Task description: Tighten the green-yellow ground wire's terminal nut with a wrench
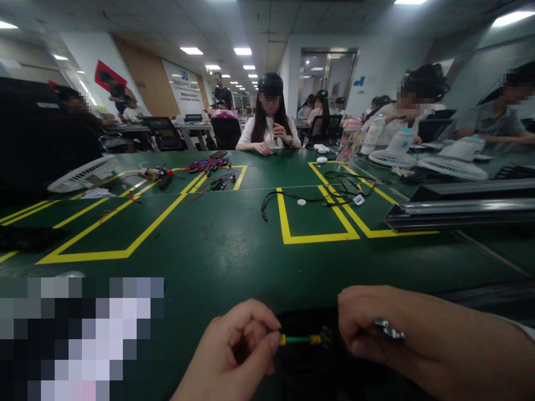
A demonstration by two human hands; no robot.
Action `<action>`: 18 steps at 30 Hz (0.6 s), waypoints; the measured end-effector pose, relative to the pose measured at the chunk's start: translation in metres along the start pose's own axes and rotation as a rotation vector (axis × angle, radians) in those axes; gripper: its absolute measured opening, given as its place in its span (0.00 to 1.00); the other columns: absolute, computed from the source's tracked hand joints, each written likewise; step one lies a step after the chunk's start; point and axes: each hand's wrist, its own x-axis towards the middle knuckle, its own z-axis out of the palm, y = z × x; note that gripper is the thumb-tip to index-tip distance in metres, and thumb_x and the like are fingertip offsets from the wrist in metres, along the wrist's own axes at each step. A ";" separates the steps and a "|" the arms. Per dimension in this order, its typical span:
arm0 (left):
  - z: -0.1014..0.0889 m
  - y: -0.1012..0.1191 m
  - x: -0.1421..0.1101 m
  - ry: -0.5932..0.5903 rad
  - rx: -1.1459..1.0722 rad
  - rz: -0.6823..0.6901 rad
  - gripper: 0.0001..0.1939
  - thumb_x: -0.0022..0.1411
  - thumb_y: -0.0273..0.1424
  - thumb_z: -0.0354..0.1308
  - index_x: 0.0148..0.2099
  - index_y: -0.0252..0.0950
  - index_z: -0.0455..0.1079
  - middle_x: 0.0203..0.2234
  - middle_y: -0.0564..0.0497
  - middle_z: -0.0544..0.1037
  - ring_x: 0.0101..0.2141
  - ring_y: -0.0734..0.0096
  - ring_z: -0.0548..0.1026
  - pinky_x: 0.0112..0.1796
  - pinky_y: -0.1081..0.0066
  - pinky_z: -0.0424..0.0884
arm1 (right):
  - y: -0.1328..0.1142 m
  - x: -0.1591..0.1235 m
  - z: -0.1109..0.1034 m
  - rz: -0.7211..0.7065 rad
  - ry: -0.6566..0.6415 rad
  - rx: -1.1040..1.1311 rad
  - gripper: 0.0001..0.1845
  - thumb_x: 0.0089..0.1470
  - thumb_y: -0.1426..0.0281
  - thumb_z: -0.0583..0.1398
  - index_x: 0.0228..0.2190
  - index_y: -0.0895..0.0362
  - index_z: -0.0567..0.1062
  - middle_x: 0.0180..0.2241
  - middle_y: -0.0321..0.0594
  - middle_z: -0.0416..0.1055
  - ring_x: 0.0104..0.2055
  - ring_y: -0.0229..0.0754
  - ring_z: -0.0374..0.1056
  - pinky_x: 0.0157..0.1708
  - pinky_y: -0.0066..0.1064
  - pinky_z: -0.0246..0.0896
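Observation:
Close to the table's near edge, my left hand (236, 345) pinches one end of a thin green piece with yellow ends (297, 339) between thumb and fingertips. The piece lies roughly level, and its far end meets a small dark fitting (326, 337) beside my right hand (384, 328). My right hand is curled closed; a shiny metal tool (389, 328) pokes out of its grip, its kind unclear. Whatever its fingertips touch is hidden behind the hand. Beneath both hands is a black object or surface (307, 370), too dark to make out.
Yellow tape outlines (321, 240) mark the green table (225, 245). Black cables (330, 189) and a small pale disc (301, 202) lie ahead. Metal rails (468, 206) and white fans (393, 153) are on the right, bundled wires (211, 161) at left. A person (270, 131) sits opposite.

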 end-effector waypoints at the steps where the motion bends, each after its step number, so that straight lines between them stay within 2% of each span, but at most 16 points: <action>1: 0.000 -0.001 0.000 -0.002 0.000 0.001 0.08 0.70 0.37 0.82 0.43 0.40 0.90 0.23 0.56 0.84 0.27 0.66 0.75 0.34 0.70 0.66 | 0.002 -0.002 -0.002 0.011 -0.005 0.006 0.09 0.75 0.67 0.67 0.38 0.46 0.82 0.39 0.35 0.89 0.37 0.49 0.84 0.40 0.34 0.77; 2: -0.001 -0.001 0.000 -0.005 0.000 0.001 0.08 0.71 0.38 0.82 0.43 0.40 0.90 0.23 0.56 0.84 0.27 0.66 0.76 0.34 0.69 0.66 | 0.003 -0.005 -0.004 0.013 0.020 0.016 0.09 0.75 0.67 0.67 0.38 0.46 0.83 0.38 0.34 0.89 0.38 0.49 0.84 0.41 0.34 0.77; 4: -0.002 -0.002 0.000 -0.009 -0.002 0.001 0.09 0.71 0.38 0.83 0.44 0.41 0.90 0.23 0.55 0.84 0.27 0.65 0.76 0.35 0.69 0.67 | 0.009 -0.012 -0.005 0.014 0.170 0.075 0.11 0.79 0.61 0.68 0.39 0.45 0.86 0.37 0.34 0.88 0.37 0.49 0.83 0.40 0.34 0.78; 6: -0.002 -0.003 0.000 -0.017 -0.002 0.003 0.09 0.72 0.39 0.83 0.44 0.41 0.90 0.23 0.55 0.84 0.27 0.65 0.75 0.35 0.69 0.66 | 0.018 -0.021 -0.002 0.035 0.369 0.187 0.15 0.83 0.51 0.71 0.42 0.44 0.88 0.34 0.33 0.85 0.34 0.48 0.79 0.35 0.31 0.76; 8: -0.003 -0.004 0.000 -0.026 -0.003 0.011 0.08 0.72 0.38 0.82 0.44 0.41 0.89 0.23 0.56 0.84 0.27 0.65 0.75 0.35 0.70 0.66 | 0.032 -0.029 0.006 0.068 0.497 0.324 0.22 0.81 0.41 0.74 0.44 0.44 0.88 0.32 0.32 0.84 0.33 0.47 0.77 0.32 0.30 0.75; 11: -0.003 -0.005 0.000 -0.029 0.001 0.020 0.08 0.72 0.37 0.82 0.44 0.41 0.89 0.23 0.56 0.84 0.27 0.66 0.74 0.35 0.70 0.65 | 0.051 -0.036 0.021 0.103 0.513 0.501 0.28 0.71 0.36 0.81 0.40 0.45 0.90 0.31 0.33 0.84 0.32 0.47 0.79 0.32 0.29 0.76; 13: -0.003 -0.006 0.001 -0.026 0.010 0.018 0.09 0.73 0.38 0.82 0.44 0.41 0.88 0.23 0.56 0.83 0.27 0.65 0.75 0.35 0.70 0.66 | 0.058 -0.036 0.030 0.135 0.501 0.567 0.29 0.69 0.35 0.82 0.39 0.46 0.91 0.30 0.34 0.86 0.32 0.47 0.82 0.32 0.30 0.77; 16: -0.003 -0.007 0.001 -0.026 0.022 0.015 0.09 0.73 0.39 0.82 0.44 0.42 0.88 0.23 0.57 0.82 0.28 0.64 0.76 0.35 0.69 0.66 | 0.060 -0.037 0.039 0.161 0.484 0.541 0.29 0.77 0.35 0.76 0.41 0.47 0.88 0.30 0.34 0.86 0.32 0.47 0.82 0.33 0.31 0.78; 18: -0.004 -0.006 0.001 -0.030 0.029 0.020 0.09 0.73 0.39 0.81 0.44 0.42 0.88 0.23 0.57 0.83 0.28 0.64 0.76 0.35 0.69 0.66 | 0.059 -0.038 0.043 0.169 0.475 0.453 0.25 0.82 0.41 0.73 0.41 0.46 0.86 0.30 0.33 0.85 0.32 0.46 0.81 0.33 0.30 0.77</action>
